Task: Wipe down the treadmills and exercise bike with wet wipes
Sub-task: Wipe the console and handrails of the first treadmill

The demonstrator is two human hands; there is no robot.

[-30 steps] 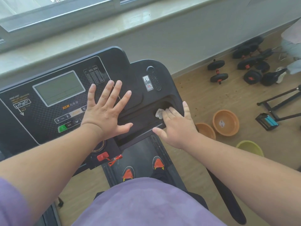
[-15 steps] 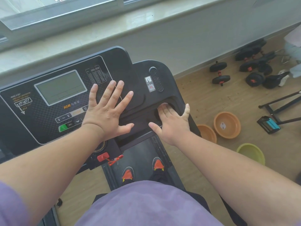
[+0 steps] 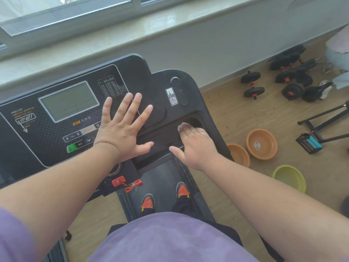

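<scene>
Hands on treadmill console point(image 3: 79, 118); wood floor point(image 3: 236, 114), windowsill point(image 3: 132, 33) behind.

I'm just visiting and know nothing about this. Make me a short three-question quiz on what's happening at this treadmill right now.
1. True or false: the left hand lies flat with fingers spread on the treadmill console.
2. Which hand presses the wet wipe into the console's recessed tray? A) left B) right hand
3. Fill in: beside the two orange basins on the floor sits a ____ basin.

Key: 1 true; 2 B; 3 yellow-green.
</scene>
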